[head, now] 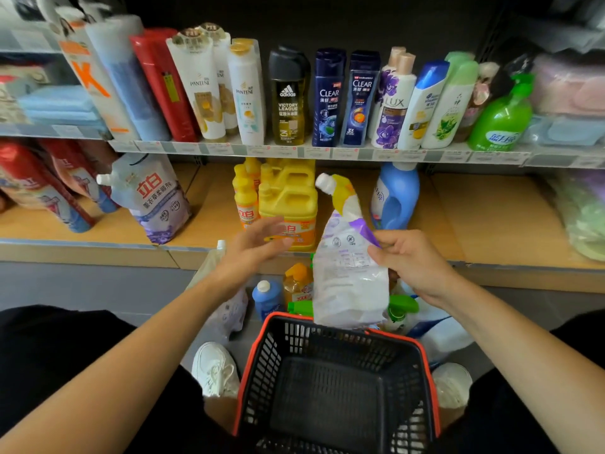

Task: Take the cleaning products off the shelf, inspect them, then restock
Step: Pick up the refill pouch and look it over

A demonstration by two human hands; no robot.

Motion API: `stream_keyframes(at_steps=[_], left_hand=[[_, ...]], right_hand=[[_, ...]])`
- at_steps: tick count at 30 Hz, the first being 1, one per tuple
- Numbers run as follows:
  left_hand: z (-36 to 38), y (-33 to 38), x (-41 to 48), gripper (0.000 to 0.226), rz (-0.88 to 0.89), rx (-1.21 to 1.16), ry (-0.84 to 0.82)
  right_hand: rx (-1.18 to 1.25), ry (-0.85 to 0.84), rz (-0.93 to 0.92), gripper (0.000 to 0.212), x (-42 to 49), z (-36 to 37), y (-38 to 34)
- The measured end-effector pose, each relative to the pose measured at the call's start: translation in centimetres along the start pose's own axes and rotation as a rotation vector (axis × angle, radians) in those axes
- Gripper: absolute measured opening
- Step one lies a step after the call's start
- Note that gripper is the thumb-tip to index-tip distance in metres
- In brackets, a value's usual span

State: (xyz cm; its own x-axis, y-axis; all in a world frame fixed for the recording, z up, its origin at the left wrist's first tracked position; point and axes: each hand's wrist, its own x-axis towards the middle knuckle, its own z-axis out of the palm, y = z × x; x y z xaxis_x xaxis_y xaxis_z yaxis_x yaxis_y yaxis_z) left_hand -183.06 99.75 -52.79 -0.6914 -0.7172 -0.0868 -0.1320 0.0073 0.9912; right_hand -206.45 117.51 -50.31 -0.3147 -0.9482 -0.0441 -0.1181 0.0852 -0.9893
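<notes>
Refill pouch (348,276) was what the person had in hand as I watched: it hung over the far rim of the black basket (281,352) with the orange edge, in front of the lower shelf (491,217), tipped so that its capped spout (324,182) pointed up and to the left, towards the yellow jug (291,204). The right hand (412,260) pinched it by its right edge, thumb and fingers closed on the film just below a purple band, while the left hand (255,247) hovered open beside it, fingers spread and holding nothing. To my eye it would handle as a soft, floppy thing: thin glossy film that creased under the grip, likely slick, with liquid inside that would shift and drag the bottom down. It looked neither stiff nor fragile, though a hard squeeze near the spout might stress the cap. I judged a one-edge pinch a poor hold for long; better to take it at the firm shoulder under the spout and cup the sagging base with the free hand. As for looks, the body was white to pale lilac with small printed text and round symbols that I could not read, a yellow patch at the neck and a white screw cap; a similar pouch (154,204) stood on the shelf to the left
</notes>
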Motion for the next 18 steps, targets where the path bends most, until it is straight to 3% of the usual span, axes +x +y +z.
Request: stream_keyframes(at_steps=[5, 8, 11, 18], left_hand=[[-1.2, -0.2, 0.5, 0.085, 0.206, 0.233, 0.019], [-2.1, -0.1, 0.6, 0.056, 0.334, 0.325, 0.001], [-3.1, 0.2, 0.0, 0.019, 0.314, 0.37, 0.006], [-4.4, 3.2, -1.5, 0.009, 0.349, 0.339, 0.08]], right_hand=[[-0.146, -0.279, 0.014, 0.042, 0.7, 0.3, -1.1], [-0.235, -0.372, 0.01, 0.04, 1.3, 0.8, -1.3], [-0.282, -0.386, 0.021, 0.037, 2.3, 0.9, -0.7], [-0.308, -0.302, -0.014, 0.03, 5.6, 3.2, 1.1]])
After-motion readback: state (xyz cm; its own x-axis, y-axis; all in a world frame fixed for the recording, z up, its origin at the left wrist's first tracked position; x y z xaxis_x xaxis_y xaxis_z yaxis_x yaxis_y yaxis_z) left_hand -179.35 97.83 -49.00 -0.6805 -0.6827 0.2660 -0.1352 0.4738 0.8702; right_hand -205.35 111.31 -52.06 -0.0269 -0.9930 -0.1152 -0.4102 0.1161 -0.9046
